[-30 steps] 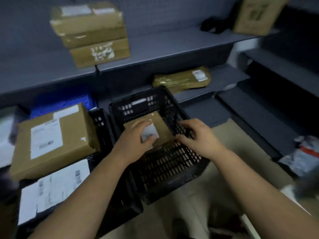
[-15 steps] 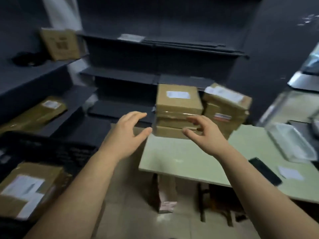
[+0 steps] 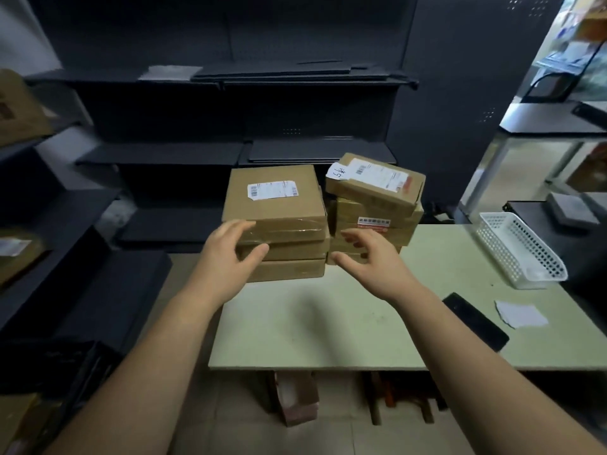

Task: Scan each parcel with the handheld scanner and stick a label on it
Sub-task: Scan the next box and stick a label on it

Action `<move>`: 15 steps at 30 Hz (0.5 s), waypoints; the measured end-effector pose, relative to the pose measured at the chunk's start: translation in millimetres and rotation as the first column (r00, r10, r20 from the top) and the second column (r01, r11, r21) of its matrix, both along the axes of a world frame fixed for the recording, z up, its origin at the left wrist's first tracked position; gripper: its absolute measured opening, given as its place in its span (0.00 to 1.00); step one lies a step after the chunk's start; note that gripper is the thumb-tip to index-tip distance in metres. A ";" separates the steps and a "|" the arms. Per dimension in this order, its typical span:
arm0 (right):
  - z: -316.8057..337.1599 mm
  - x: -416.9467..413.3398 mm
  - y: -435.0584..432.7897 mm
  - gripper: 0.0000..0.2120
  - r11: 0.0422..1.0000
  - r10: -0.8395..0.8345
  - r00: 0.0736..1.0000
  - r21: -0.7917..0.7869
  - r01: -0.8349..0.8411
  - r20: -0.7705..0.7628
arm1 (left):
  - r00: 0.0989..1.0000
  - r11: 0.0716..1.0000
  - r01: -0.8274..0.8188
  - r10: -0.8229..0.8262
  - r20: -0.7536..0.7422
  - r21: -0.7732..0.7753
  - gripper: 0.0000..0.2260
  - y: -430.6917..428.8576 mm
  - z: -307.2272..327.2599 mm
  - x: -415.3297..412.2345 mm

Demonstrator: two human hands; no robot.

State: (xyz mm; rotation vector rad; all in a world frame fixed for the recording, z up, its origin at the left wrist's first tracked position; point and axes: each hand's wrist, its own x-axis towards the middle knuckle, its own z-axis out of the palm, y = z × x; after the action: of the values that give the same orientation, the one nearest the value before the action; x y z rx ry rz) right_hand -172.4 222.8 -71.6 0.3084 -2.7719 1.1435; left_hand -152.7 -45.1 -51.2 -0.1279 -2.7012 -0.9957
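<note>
At the stacked flat cardboard parcels [image 3: 274, 198], left hand [image 3: 226, 254] and right hand [image 3: 371, 261] spread open.

Matt cardboard parcels [image 3: 274, 195], glossy tape [image 3: 285, 228]

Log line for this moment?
left hand: open, at left stack | right hand: open, before right stack | black device: on table

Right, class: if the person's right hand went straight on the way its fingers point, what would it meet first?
Probably the front of the right-hand stack of brown cardboard parcels, low down; the right hand looks close, though depth is unclear.
</note>
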 end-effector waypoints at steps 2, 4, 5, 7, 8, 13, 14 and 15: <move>-7.7 -27.3 -3.2 0.24 1.000 0.021 1.000 -0.005 -0.021 0.015 | 0.999 0.998 -0.054 0.054 0.002 0.014 0.21 -3.0 -7.3 -19.8; -15.8 -53.3 -8.1 0.25 1.000 0.030 0.999 -0.004 -0.030 0.033 | 0.994 0.994 -0.107 0.107 0.013 0.030 0.22 -7.2 -16.2 -38.8; -19.4 -65.1 -11.1 0.25 1.000 0.028 0.999 -0.004 -0.028 0.043 | 0.990 0.990 -0.138 0.136 0.031 0.042 0.23 -9.5 -20.2 -47.9; -26.3 -85.9 -19.0 0.27 1.000 0.001 0.998 -0.006 -0.001 0.064 | 0.979 0.979 -0.193 0.189 0.072 0.058 0.26 -16.5 -28.4 -65.9; -29.9 -95.3 -23.7 0.28 1.000 -0.022 0.997 -0.006 0.022 0.077 | 0.974 0.975 -0.213 0.207 0.092 0.065 0.27 -20.9 -32.8 -74.6; -42.3 -136.5 -46.9 0.34 0.991 -0.134 0.981 0.001 0.136 0.142 | 0.943 0.958 -0.265 0.233 0.236 0.113 0.33 -45.7 -55.0 -122.5; -44.3 -143.3 -51.0 0.35 0.988 -0.155 0.977 0.010 0.155 0.149 | 0.930 0.953 -0.284 0.246 0.273 0.109 0.35 -49.8 -58.2 -131.0; -46.6 -149.8 -54.7 0.36 0.985 -0.174 0.972 0.018 0.173 0.157 | 0.919 0.951 -0.295 0.254 0.303 0.097 0.38 -53.6 -61.2 -139.4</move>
State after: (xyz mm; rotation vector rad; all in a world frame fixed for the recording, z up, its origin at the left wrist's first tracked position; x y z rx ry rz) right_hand -322.2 168.1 -118.2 -0.0275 -2.8676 1.1653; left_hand -292.1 -98.7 -112.4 0.4472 -2.7787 -1.1881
